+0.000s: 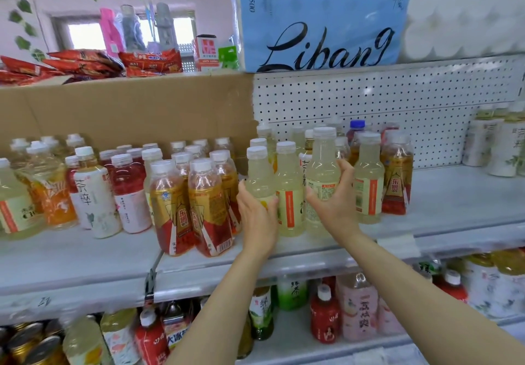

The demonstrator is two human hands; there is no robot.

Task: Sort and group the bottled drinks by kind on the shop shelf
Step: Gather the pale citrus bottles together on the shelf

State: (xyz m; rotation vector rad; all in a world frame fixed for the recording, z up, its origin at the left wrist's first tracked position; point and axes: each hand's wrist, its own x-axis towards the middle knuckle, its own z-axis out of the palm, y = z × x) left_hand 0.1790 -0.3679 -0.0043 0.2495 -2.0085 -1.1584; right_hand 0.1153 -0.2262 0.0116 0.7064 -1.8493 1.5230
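We are reaching both bare forearms up from the lower edge of the view toward the middle shelf, the two arms converging on a cluster of pale lemon bottles. Our left hand is cupping the leftmost pale bottle from the front, palm against its label, thumb up the left side and fingers curling round the right. Our right hand is wrapping a taller pale bottle, thumb across the label and fingers hooking behind the right side. We cannot tell whether that bottle is lifted or resting on the shelf. A third pale bottle is standing between the two hands, touching both gripped bottles. Another pale one is standing just right of our right hand. Two amber bottles with red-and-gold labels are standing near the shelf's front edge, left of our left hand.
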